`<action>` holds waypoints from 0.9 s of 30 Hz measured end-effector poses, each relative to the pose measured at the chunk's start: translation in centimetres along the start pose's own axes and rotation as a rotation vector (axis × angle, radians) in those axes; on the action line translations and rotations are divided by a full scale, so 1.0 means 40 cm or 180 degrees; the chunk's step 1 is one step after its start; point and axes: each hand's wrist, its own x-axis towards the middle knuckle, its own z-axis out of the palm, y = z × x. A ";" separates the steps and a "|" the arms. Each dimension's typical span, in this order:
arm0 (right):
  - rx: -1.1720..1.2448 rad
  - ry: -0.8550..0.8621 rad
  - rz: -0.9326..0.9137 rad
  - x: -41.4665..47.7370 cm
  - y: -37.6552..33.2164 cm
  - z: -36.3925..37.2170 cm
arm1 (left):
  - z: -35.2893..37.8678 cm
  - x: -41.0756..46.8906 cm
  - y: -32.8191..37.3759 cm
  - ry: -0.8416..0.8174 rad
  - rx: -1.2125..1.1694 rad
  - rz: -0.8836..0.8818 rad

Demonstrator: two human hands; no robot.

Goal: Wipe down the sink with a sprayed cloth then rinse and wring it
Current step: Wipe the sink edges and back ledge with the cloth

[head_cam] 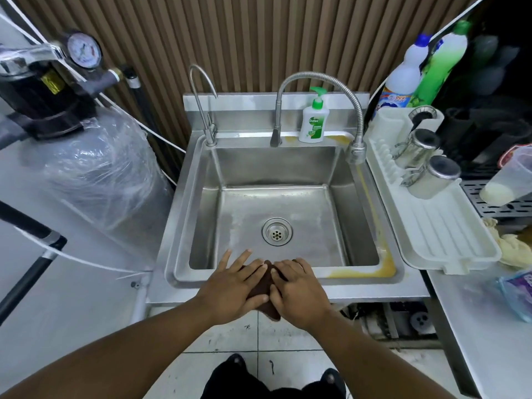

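A dark brown cloth (267,279) lies on the front rim of the steel sink (273,165), one corner hanging over the front edge. Most of it is hidden under the left hand (233,286) and right hand (300,292), both pressed flat on it with fingers spread. At the back rim stands a pump bottle (313,122) reading "Dettol Original"; its smaller print is illegible. A white bottle (400,82) past the back right corner shows "999". Yellowish residue (371,272) runs along the right rim to the front right corner. Behind is a brown slatted wall (259,38), and below a soiled tiled floor (288,341).
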 end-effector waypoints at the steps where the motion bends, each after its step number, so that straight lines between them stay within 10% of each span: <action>1: 0.0001 0.0009 0.0024 0.003 -0.007 0.003 | 0.003 -0.003 -0.006 -0.0018 -0.0031 -0.0006; 27: -0.0482 -0.0201 0.0503 -0.124 0.122 -0.081 | -0.036 0.118 0.156 -0.0457 -0.0279 -0.0103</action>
